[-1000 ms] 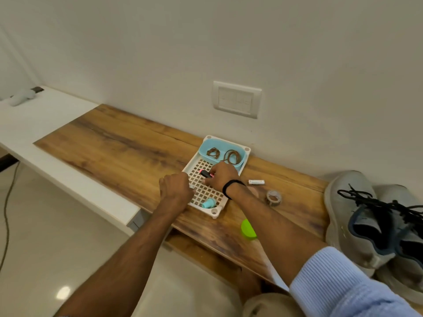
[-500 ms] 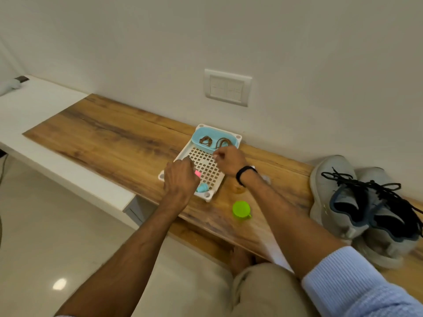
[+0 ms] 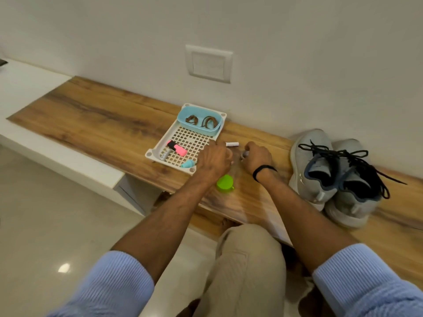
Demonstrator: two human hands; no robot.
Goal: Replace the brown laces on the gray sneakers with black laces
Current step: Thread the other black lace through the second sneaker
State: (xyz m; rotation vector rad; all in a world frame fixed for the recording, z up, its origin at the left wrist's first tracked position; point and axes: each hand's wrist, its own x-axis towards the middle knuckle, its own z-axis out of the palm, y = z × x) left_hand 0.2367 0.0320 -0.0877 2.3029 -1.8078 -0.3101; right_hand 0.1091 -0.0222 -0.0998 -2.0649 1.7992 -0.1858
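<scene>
On the wooden bench top [image 3: 96,120] along the wall, viewed from above, directions are given as on a clock face. At 9 o'clock of the view a white slab [image 3: 34,92] adjoins the wood.

Near the centre stands a white perforated tray [image 3: 194,140]. A blue bin [image 3: 199,132] fills its 12 o'clock end and holds the two coiled brown laces [image 3: 191,120]. At the tray's 7 o'clock end lie a pink highlighter [image 3: 177,149] and, touching it, a grey marker [image 3: 165,154]. A light-blue piece [image 3: 187,164] lies at 5 o'clock by the near rim. On the wall, at 12 o'clock from the tray, is a switch plate [image 3: 208,63].

The left hand [image 3: 214,160] rests over the tray's 4 o'clock corner, knuckles up and fingers curled. Whether they grip anything cannot be told. A small white tube [image 3: 232,144] lies on the wood at 1 o'clock from this hand. A green cap [image 3: 225,183] sits at 6 o'clock, just beside the forearm.

The right hand [image 3: 258,156], with a black band [image 3: 263,170] at the wrist, lies at 3 o'clock from the left hand, near but apart. Its fingers curl round a small grey object [image 3: 245,153], too blurred to identify.

At 3 o'clock of the view the gray sneakers [image 3: 313,161] stand side by side, touching, toes toward the wall. The black laces [image 3: 343,156] are threaded through them, with loose ends trailing toward 4 o'clock.
</scene>
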